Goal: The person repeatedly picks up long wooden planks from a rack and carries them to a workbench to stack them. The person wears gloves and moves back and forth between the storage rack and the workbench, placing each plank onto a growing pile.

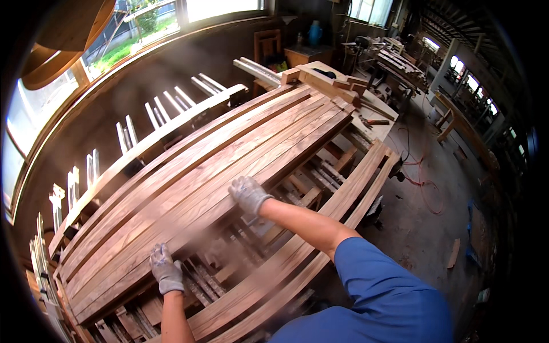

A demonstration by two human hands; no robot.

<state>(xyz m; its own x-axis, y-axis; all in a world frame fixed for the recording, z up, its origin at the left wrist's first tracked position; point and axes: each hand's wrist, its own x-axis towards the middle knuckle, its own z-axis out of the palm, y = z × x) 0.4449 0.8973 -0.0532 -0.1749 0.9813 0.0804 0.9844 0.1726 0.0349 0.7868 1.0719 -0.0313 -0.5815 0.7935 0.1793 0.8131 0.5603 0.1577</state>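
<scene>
My gloves cover my left hand [166, 268] and my right hand [249, 194], so I can't see my skin or if my fingers grip the long wood boards [200, 171]. My left arm is cut off at the bottom edge. The boards hide most of the metal frame [229, 251] under them. The far work benches [394, 60] are too small and dark to make out.

A woodworking shop: long planks [200, 171] lie side by side on a clamping rack [131, 134], with offcuts [320, 77], workbenches [400, 60] and a dusty concrete floor [429, 228].
</scene>
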